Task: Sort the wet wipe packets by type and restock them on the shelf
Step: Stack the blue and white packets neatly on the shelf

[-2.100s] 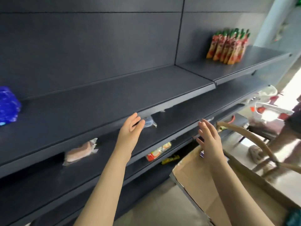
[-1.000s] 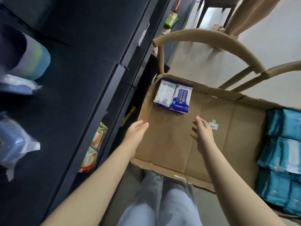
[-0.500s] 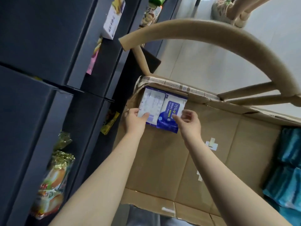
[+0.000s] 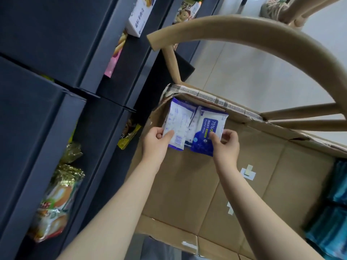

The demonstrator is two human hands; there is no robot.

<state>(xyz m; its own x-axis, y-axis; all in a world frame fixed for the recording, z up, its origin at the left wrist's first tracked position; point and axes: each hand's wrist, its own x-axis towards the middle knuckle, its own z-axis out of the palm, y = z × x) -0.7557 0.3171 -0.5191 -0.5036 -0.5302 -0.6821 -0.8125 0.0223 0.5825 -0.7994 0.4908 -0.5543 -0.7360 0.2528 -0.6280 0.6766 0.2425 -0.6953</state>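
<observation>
Left hand (image 4: 154, 145), right hand (image 4: 228, 147) — on packets (image 4: 180, 119)

Single head-worn view, close and steeply downward, over the open brown cardboard box (image 4: 187, 184) beside dark blue-grey metal shelving (image 4: 37, 109).

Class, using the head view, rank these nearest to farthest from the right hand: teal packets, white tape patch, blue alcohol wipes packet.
1. Blue alcohol wipes packet: pinched by the right hand.
2. White tape patch: box floor, right of the hand.
3. Teal packets: far right edge of the box.
</observation>
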